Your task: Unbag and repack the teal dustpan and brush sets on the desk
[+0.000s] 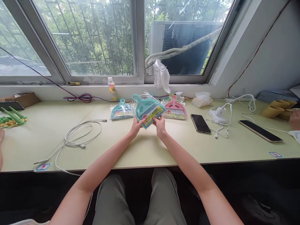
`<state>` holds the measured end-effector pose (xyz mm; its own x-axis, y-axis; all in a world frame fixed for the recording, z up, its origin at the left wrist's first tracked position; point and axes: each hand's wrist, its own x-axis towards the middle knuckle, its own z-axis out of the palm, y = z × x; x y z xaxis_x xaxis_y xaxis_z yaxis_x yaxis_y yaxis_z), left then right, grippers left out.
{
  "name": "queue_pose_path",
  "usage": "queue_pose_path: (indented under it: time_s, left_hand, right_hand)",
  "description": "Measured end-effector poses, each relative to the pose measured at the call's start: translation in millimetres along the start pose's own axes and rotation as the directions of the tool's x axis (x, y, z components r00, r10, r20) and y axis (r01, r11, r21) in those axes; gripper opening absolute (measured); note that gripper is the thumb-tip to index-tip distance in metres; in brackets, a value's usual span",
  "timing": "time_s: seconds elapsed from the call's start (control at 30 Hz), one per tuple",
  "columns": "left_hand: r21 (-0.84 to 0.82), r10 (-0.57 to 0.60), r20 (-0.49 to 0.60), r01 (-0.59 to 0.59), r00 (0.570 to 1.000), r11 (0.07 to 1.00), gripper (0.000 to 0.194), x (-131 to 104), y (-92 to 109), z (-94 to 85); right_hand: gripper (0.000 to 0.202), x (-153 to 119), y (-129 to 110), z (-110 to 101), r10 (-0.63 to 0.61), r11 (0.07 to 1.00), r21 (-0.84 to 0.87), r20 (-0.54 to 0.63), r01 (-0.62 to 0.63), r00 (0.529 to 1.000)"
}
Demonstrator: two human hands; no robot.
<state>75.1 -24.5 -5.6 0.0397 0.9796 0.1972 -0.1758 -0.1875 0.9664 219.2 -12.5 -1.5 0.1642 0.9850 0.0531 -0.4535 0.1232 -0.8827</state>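
Note:
Both hands hold one teal dustpan-and-brush pack in clear wrap, raised and tilted above the table, its handle at the upper left. My left hand is closed on its lower left edge. On the lower right, my right hand pinches the label side with the fingers. Behind the held pack, another teal pack lies to the left and a pink pack lies to the right, both on the table.
On the pale green table are a coiled white cable, a black phone, a white charger, a tablet and a tissue pack. A bottle stands behind. Other people's hands show at both sides.

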Motion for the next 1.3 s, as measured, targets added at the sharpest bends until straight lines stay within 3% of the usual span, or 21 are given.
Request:
queue_pose_path:
  time_s: [0.23, 0.37, 0.57, 0.7, 0.8, 0.97, 1.03, 1.17, 1.3]
  left_hand:
    - [0.036, -0.006, 0.050, 0.004, 0.999, 0.999, 0.074, -1, 5, -1.7]
    - [0.055, -0.018, 0.100, 0.012, 0.995, 0.998, 0.076, 0, 5, -3.3]
    - [0.063, -0.037, 0.185, 0.026, 0.982, 0.998, 0.079, -1, 12, -8.8]
    - [0.065, -0.064, 0.171, 0.053, 0.983, 0.996, 0.079, -2, 12, -7.8]
    - [0.034, -0.050, 0.146, 0.046, 0.988, 0.998, 0.077, 0, 9, -8.5]
    - [-0.021, -0.022, 0.047, 0.023, 0.999, 1.000, 0.074, 8, 7, -15.8]
    - [0.012, -0.032, 0.044, 0.031, 0.999, 0.999, 0.074, 8, 11, -18.2]
    - [0.098, -0.115, 0.254, 0.093, 0.960, 0.991, 0.073, -1, 20, -15.2]
    - [0.132, -0.236, 0.480, 0.196, 0.845, 0.972, 0.074, -11, 18, -5.0]
  right_hand:
    - [0.017, 6, -12, -2, 0.128, 0.992, 0.007, -0.050, -0.128, 0.991]
    - [0.027, 13, -19, -12, 0.123, 0.990, -0.058, -0.119, -0.131, 0.985]
    - [0.043, 21, -18, -22, 0.135, 0.984, -0.101, -0.113, -0.147, 0.984]
    - [0.044, 26, -15, -25, 0.146, 0.982, -0.104, -0.096, -0.156, 0.985]
    - [0.038, 27, -18, -24, 0.161, 0.981, -0.097, -0.059, -0.167, 0.985]
    - [0.025, 21, -24, -16, 0.078, 0.996, -0.057, 0.191, -0.069, 0.978]
    - [0.026, 19, -24, -15, 0.054, 0.997, -0.061, 0.220, -0.042, 0.974]
    - [0.026, 16, -19, -15, 0.010, 1.000, -0.028, 0.127, -0.006, 0.992]
    - [0.024, 14, -18, -16, -0.021, 0.999, 0.044, 0.081, 0.017, 0.997]
